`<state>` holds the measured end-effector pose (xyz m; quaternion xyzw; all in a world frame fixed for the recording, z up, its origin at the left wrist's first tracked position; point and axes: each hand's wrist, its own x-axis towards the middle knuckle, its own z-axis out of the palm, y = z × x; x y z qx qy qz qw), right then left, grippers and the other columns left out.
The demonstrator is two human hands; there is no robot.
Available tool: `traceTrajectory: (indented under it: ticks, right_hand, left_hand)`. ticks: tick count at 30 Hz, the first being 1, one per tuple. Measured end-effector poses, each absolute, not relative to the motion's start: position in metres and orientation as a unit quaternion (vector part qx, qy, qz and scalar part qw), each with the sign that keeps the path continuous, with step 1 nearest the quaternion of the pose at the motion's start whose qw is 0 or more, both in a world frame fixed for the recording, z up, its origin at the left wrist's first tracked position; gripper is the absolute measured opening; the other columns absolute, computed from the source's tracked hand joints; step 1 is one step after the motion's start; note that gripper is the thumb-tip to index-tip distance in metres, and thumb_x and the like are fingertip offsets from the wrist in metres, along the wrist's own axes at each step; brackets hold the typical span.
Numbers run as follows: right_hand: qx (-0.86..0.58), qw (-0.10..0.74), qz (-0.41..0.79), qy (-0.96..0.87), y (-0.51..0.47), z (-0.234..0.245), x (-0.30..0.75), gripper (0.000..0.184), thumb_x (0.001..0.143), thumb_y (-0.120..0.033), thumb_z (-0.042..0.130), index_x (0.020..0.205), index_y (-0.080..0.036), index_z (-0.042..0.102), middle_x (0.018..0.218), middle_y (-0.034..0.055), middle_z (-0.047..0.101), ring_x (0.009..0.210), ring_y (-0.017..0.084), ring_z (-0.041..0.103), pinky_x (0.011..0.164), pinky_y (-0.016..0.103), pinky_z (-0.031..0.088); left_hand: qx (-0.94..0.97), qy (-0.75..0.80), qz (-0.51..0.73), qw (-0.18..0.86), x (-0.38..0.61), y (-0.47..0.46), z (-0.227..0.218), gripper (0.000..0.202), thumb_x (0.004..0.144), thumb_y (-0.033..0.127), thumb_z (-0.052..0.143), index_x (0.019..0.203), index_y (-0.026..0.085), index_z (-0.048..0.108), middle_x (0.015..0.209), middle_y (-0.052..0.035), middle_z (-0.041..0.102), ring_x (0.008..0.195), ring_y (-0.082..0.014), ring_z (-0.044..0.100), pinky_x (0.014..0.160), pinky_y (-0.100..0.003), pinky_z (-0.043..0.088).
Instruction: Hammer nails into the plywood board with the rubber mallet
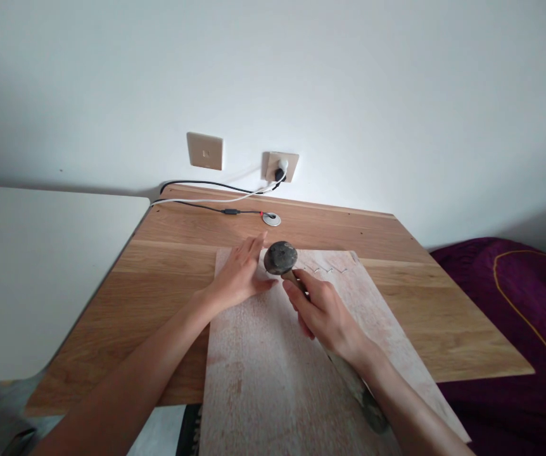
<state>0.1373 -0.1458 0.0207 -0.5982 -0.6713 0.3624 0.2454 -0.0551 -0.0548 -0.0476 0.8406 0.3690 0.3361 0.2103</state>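
Note:
My right hand (323,310) is wrapped round the handle of a mallet (280,258), close below its dark, rounded head. The handle's worn far end (372,411) reaches back beneath my right forearm. Beside the mallet head, my left hand (241,272) rests on a whitish, worn wooden board (258,373), with thumb and fingers spread apart. The mallet head covers part of the space between them, so anything small there is hidden. Several thin nails (330,270) stand in a row near the board's far edge, to the right of the mallet head.
The board lies on a wooden table (173,291) against a white wall. Black and white cables (216,199) run along its back to a wall socket (282,166), past a round cable grommet (272,219). A white tabletop (40,278) adjoins at left; purple cloth (515,297) lies at right.

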Motion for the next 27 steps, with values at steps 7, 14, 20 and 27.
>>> traceTrajectory:
  ticks: [7,14,20,27]
  right_hand:
    - [-0.615,0.265,0.377,-0.640,-0.155,0.026,0.145,0.030,0.107,-0.049,0.047,0.087,-0.027,0.051,0.047,-0.0092,0.051,0.035,0.013,0.055,0.038,0.022,0.037]
    - [-0.660,0.268,0.383,-0.588,-0.196,0.017,0.180,0.037,0.106,-0.057,0.047,0.087,-0.026,0.053,0.046,-0.0104,0.047,0.033,0.012,0.050,0.039,0.024,0.036]
    - [-0.664,0.274,0.394,-0.573,-0.206,-0.005,0.194,0.037,0.108,-0.057,0.044,0.092,-0.025,0.054,0.047,-0.0093,0.050,0.036,0.013,0.049,0.040,0.024,0.033]
    - [-0.661,0.292,0.385,-0.574,-0.203,-0.004,0.192,0.036,0.108,-0.057,0.046,0.090,-0.026,0.054,0.044,-0.0093,0.045,0.038,0.014,0.043,0.041,0.026,0.030]
  left_hand:
    - [0.843,0.381,0.331,0.186,-0.054,-0.055,-0.050,0.102,0.083,0.036,0.086,0.165,0.017,0.028,0.151,-0.0231,0.056,0.143,-0.0426,0.055,0.119,-0.064,0.047]
    - [0.859,0.331,0.379,0.092,-0.050,-0.070,-0.026,0.055,0.096,0.028,0.069,0.148,0.019,0.054,0.138,-0.0166,0.064,0.129,-0.0347,0.062,0.111,-0.055,0.053]
    - [0.933,0.174,0.309,0.066,-0.030,-0.105,0.003,0.025,0.098,0.010,0.061,0.122,0.017,0.068,0.107,-0.0066,0.076,0.102,-0.0234,0.069,0.094,-0.039,0.056]
    - [0.975,0.075,0.186,-0.099,-0.008,-0.147,-0.006,0.010,0.098,0.009,0.065,0.096,0.017,0.071,0.080,-0.0043,0.073,0.078,-0.0210,0.067,0.070,-0.035,0.051]
